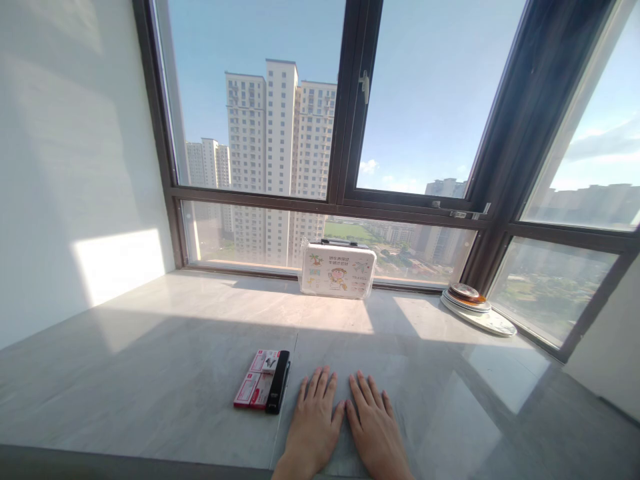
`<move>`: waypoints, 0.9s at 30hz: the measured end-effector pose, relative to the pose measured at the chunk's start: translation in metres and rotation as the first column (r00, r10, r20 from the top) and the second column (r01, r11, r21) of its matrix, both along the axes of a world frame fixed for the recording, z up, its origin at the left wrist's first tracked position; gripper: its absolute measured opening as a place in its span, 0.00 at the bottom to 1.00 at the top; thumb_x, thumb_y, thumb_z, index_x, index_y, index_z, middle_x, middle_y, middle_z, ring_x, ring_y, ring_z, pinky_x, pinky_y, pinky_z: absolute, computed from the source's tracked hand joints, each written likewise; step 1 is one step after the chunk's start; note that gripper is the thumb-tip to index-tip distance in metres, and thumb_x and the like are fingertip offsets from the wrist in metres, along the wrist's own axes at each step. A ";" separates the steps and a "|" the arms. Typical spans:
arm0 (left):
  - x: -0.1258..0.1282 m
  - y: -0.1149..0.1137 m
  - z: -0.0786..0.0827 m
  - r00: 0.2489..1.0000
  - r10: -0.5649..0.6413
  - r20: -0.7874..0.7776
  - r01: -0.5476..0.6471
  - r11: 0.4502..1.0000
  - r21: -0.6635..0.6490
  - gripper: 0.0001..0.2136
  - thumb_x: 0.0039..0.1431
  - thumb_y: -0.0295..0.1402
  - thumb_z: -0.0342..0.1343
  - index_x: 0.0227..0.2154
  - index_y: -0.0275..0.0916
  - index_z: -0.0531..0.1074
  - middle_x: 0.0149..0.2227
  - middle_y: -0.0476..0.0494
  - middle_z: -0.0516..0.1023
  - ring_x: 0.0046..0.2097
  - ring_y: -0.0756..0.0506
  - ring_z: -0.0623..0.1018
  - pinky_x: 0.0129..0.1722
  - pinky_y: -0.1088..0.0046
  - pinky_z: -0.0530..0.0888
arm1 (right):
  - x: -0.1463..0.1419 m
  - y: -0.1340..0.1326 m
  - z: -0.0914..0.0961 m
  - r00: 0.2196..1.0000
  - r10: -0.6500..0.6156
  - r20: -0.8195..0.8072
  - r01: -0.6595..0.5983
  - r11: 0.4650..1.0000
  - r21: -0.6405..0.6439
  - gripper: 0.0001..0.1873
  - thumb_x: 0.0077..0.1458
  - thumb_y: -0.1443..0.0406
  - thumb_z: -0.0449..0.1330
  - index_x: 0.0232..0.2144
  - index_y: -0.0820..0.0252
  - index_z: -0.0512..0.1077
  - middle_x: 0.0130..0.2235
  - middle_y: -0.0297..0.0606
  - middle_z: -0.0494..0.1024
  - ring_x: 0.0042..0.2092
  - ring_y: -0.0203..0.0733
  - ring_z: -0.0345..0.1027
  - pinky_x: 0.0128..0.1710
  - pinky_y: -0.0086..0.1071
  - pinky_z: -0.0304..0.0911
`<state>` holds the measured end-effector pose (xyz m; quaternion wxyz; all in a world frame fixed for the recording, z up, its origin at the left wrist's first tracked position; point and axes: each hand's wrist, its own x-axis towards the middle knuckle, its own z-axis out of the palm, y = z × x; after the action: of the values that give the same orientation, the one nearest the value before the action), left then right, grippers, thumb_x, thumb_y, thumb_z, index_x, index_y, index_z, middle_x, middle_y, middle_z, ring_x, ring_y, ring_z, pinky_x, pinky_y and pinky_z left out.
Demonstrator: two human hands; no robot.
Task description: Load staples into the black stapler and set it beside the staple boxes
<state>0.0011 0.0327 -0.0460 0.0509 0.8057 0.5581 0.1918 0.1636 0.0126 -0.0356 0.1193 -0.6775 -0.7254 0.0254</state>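
My left hand [314,420] lies flat, palm down, on the grey marble window ledge [150,373], fingers stretched out and holding nothing. My right hand [374,427] rests the same way right beside it, thumbs nearly touching. Just left of my left hand lie a black stapler [278,381] and small red-and-white boxes [256,380], side by side. Neither hand touches them.
A white box [337,269] with cartoon print stands against the window at the back centre. A stack of plates [475,307] sits at the back right. A white wall bounds the left side; dark window frames [345,200] line the back and right.
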 end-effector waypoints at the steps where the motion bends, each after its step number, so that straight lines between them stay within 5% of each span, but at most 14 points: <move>1: 0.000 0.000 0.000 1.000 0.000 0.002 0.000 1.000 -0.001 0.28 0.71 0.51 0.32 0.69 0.50 0.53 0.72 0.51 0.49 0.72 0.41 0.50 0.71 0.51 0.51 | 0.000 0.000 0.000 1.000 -0.002 0.000 0.002 1.000 -0.003 0.31 0.68 0.53 0.40 0.70 0.49 0.51 0.72 0.30 0.47 0.73 0.49 0.37 0.69 0.53 0.39; 27: 0.000 -0.002 -0.001 1.000 -0.006 0.014 0.006 1.000 0.005 0.28 0.71 0.51 0.33 0.69 0.51 0.53 0.72 0.51 0.49 0.72 0.40 0.50 0.71 0.50 0.51 | 0.000 -0.001 0.000 1.000 -0.003 -0.013 0.003 1.000 0.010 0.31 0.67 0.53 0.40 0.69 0.49 0.54 0.71 0.30 0.49 0.72 0.49 0.39 0.70 0.51 0.41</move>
<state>0.0008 0.0307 -0.0468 0.0532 0.8062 0.5547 0.1987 0.1636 0.0111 -0.0359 0.1276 -0.6776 -0.7238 0.0260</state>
